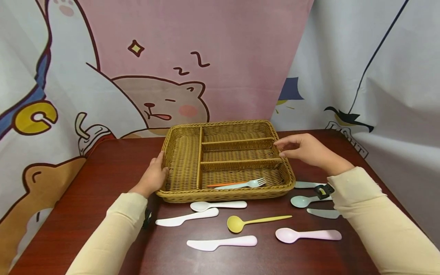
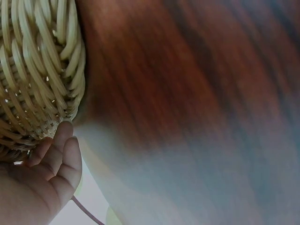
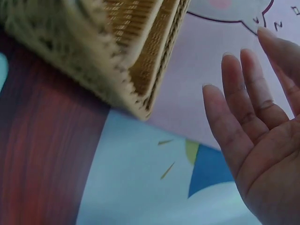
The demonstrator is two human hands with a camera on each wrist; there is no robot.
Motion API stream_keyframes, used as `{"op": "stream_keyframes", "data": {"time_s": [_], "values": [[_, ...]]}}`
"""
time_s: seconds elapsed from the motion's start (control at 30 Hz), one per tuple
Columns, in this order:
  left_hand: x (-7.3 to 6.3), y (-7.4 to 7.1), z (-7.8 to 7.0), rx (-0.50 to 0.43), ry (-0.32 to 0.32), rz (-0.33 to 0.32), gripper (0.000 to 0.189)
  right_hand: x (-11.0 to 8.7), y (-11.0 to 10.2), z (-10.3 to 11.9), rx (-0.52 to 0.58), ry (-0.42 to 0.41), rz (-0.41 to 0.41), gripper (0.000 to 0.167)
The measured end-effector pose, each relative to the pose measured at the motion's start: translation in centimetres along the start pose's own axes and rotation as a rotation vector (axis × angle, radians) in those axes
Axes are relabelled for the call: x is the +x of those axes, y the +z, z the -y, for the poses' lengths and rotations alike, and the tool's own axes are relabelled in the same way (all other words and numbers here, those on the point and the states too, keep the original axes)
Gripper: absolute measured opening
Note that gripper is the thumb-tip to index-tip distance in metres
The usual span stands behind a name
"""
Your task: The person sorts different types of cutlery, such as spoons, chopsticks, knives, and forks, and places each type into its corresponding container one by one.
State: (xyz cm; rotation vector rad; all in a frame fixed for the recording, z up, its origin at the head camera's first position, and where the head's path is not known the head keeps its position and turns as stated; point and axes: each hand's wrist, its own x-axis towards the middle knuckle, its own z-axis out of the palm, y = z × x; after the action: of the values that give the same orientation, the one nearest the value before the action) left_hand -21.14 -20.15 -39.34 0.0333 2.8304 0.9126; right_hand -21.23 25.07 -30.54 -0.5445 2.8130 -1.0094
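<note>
A wicker cutlery tray [image 1: 225, 195] with several compartments stands on the table. At its left side my left hand [image 1: 153, 175] grips the rim, the thumb over the edge and the fingers along the outer wall; in the left wrist view the fingers [image 2: 68, 159] meet the weave. Beside the right rim is my right hand [image 1: 306, 149], fingers loosely bent, holding nothing. The right wrist view shows its fingers [image 3: 215, 110] spread apart from the tray. In the front compartment lie a pale blue fork [image 1: 252, 183] and a thin orange handle [image 1: 227, 183], partly hidden behind it.
In front of the tray lie a white spoon [image 1: 220, 204], a white knife [image 1: 185, 219], a yellow spoon [image 1: 235, 224], a pale pink knife [image 1: 223, 242] and a pink spoon [image 1: 288, 235]. Pale blue knives [image 1: 323, 213] and a pale blue spoon [image 1: 301, 201] lie partly under the right forearm.
</note>
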Motion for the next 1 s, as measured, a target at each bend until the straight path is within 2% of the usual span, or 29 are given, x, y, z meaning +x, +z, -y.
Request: {"op": "stream_keyframes", "data": {"time_s": [0.23, 0.5, 1.0], "values": [[0.0, 0.0, 0.1, 0.000, -0.006, 0.003, 0.065, -1.0, -0.6, -2.2, -0.021, 0.018, -0.040, 0.037], [0.0, 0.0, 0.1, -0.003, -0.006, -0.002, 0.065, -2.5, -1.0, -4.7, -0.047, 0.079, -0.066, 0.039], [0.2, 0.0, 0.2, -0.010, -0.006, 0.006, 0.065, -4.4, -0.1, -8.7, -0.052, 0.145, -0.019, 0.044]]}}
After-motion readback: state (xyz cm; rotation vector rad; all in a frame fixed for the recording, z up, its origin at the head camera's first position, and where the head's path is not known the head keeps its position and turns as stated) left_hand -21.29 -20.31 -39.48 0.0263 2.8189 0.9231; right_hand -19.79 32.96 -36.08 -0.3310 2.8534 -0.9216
